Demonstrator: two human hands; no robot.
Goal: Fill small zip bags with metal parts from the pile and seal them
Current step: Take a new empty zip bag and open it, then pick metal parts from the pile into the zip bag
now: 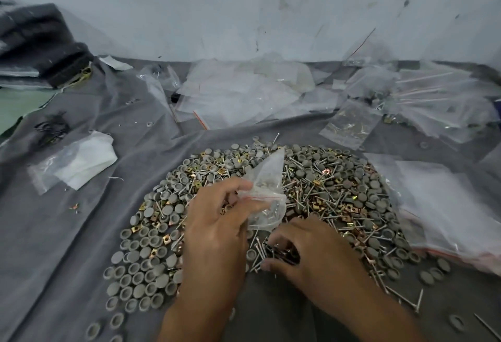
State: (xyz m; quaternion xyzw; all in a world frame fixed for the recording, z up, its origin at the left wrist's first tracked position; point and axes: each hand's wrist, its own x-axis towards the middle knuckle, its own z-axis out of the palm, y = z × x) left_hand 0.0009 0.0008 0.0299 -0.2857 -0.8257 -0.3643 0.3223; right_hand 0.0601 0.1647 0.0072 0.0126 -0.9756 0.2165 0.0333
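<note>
The right hand [311,249] hides much of what it holds: its fingers curl over a clump of nails [273,253] at the near edge of the pile [325,192], and only the nail tips and some dark bits show under the palm. Whether anything else is in that grip I cannot tell. The left hand [217,222] pinches a small zip bag [267,192] near its red seal line, thumb and fingers closed on the plastic; the bag stands tilted above the pile, its far corner pointing up. A few pale parts show through it, too blurred to name.

The pile spreads across a grey cloth [67,246]: grey caps [141,274] mostly on the left side, nails and brass square clips [317,181] mixed through the middle and right. The picture's bottom edge cuts off both forearms.

Bare cloth lies to the left of the pile and along the near edge. To the right, a stack of flat bags [439,206] touches the pile. At the back, against the wall [244,2], loose clear bags [244,89] lie heaped; those at far right [433,97] hold parts, hard to make out. A bag with white paper [78,162] lies at left, a dark bundle [40,40] beyond it.
</note>
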